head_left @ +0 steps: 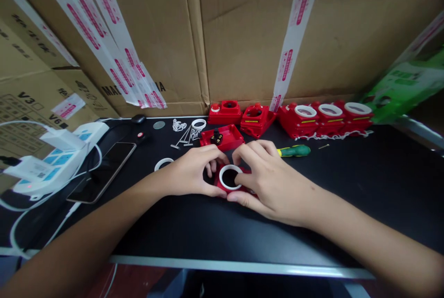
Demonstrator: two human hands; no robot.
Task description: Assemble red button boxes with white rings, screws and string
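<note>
A small red plastic housing (220, 188) lies on the black table in front of me, with a white ring (222, 169) around its round opening. My left hand (196, 170) grips its left side, thumb at the front and fingers behind. From the right, my right hand (262, 177) holds the housing too. Its thumb presses at the front, and a finger bends over the ring's right edge into the dark opening. The fingers cover much of the housing. Just behind stands an open red housing part (227, 137) with a black and brass piece (216, 137) in it.
Red housings (225, 114) line the back, several with white rings (330, 110). A green screwdriver (294, 151) lies right of my hands. Left are a loose white ring (163, 163), metal T-shaped pins (182, 137), a phone (104, 172) and a power strip (58, 161). Cardboard (243, 34) stands behind.
</note>
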